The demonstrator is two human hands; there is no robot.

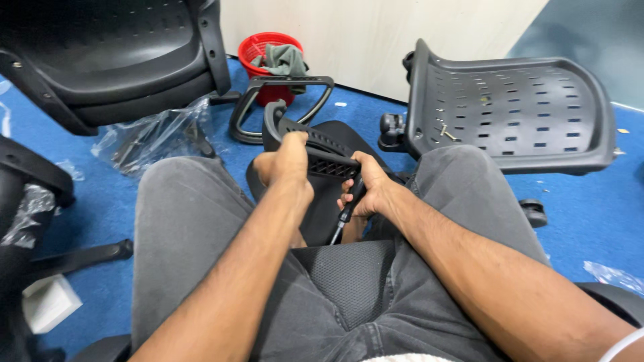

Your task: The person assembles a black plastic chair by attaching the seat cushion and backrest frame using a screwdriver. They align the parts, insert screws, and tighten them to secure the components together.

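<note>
Between the knees of the seated person, in the head view, a black plastic chair armrest (315, 144) is held over the lap, its ribbed, slotted pad running from upper left, near the left hand, down to the right, where it meets the right hand. The left hand (287, 164) is closed over the upper-left stretch of the pad, the fingers wrapped down over its far edge so that only the knuckles and back of the hand are seen. The right hand (370, 191) is curled shut around a slim black tool (344, 218), probably a hex key or small driver, although its tip is hidden. The long axis of the tool is steep, slanted from the right fist down and slightly left toward the seat cushion (345, 268); its upper end is lost under the lower-right end of the armrest, just beside the fingers of that hand. Of the two hands the right is therefore the nearer to the joint where tool and armrest meet, while the left is set farther up the pad. Behind the armrest a second armrest loop (282, 100) is lying on the blue carpet (583, 214), before a red basket (261, 50) holding a grey cloth. To the right a perforated black seat pan (523, 107) is propped up, with loose screws (446, 132) lying on it.
</note>
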